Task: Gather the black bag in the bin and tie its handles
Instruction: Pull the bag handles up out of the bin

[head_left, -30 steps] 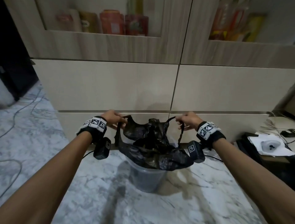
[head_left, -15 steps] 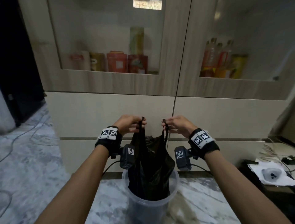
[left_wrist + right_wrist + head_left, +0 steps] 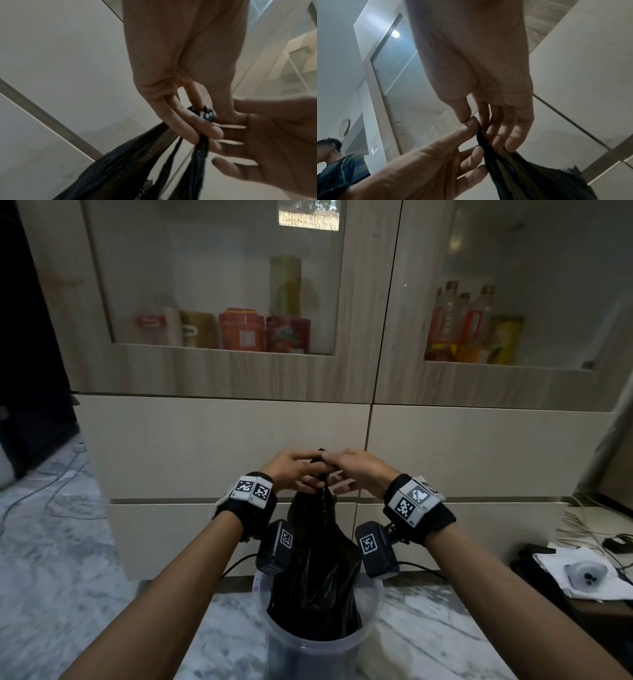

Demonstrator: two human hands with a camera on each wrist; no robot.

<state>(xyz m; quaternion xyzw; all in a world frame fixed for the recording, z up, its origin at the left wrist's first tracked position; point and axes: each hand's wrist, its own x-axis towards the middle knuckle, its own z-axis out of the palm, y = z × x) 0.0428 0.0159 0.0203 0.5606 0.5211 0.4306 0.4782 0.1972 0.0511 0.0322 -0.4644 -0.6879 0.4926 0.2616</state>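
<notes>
The black bag (image 3: 315, 577) hangs gathered and narrow, its lower part inside the translucent bin (image 3: 371, 623) on the floor. Both hands meet just above it, touching. My left hand (image 3: 301, 470) pinches a bag handle (image 3: 201, 147) between thumb and fingers, with a crumpled end showing by its thumb. My right hand (image 3: 346, 469) holds the other handle (image 3: 481, 135) against its fingers, which lie fairly straight. The left hand (image 3: 207, 121) and right hand (image 3: 476, 125) press the two handles together. The handle tops are hidden between the fingers.
Close behind the bin stands a cabinet with drawer fronts (image 3: 222, 446) and glass doors holding jars (image 3: 241, 330) and bottles (image 3: 459, 323). Cables (image 3: 51, 491) trail over the marble floor at left. A low surface with papers (image 3: 575, 573) sits at right. Another person (image 3: 339, 162) stands nearby.
The hands, first wide apart with the bag spread over the bin, have risen and come together until they touch. The bag has drawn into a narrow bundle hanging in the bin.
</notes>
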